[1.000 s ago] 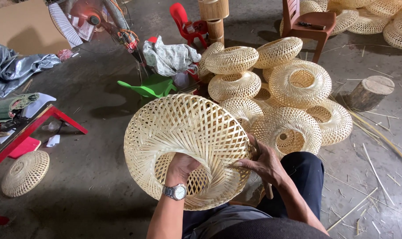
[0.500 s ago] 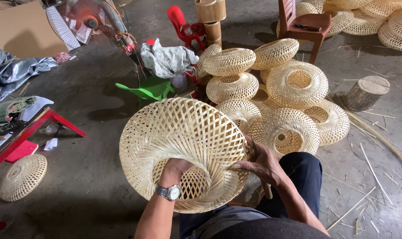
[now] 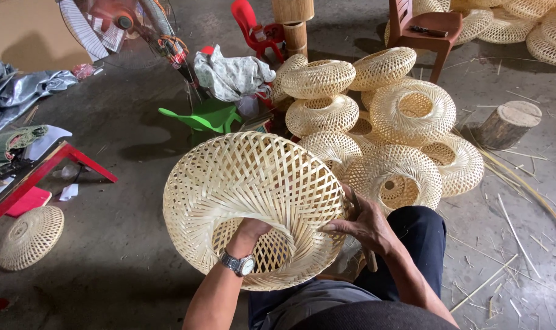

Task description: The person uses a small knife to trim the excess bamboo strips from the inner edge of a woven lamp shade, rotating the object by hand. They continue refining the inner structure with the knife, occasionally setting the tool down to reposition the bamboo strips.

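A large dome-shaped woven bamboo basket [image 3: 253,195] rests tilted over my lap, its opening facing me. My left hand [image 3: 248,231], with a wristwatch on the wrist, reaches up inside the opening and grips the inner rim; its fingers are hidden by the weave. My right hand [image 3: 366,225] holds the basket's right edge from outside, fingers pressed on the woven strips. A thin stick [image 3: 362,235] lies under that hand.
A pile of several finished woven baskets [image 3: 388,116] lies just beyond my knees. A small flat woven lid [image 3: 30,237] lies at left near a red frame [image 3: 45,171]. A green plastic stool [image 3: 204,116], a standing fan [image 3: 122,21], a wooden stump [image 3: 507,125] and loose bamboo strips [image 3: 516,238] surround me.
The basket has shifted slightly left and down in view and turned a little in my hands. Both hands keep their hold.
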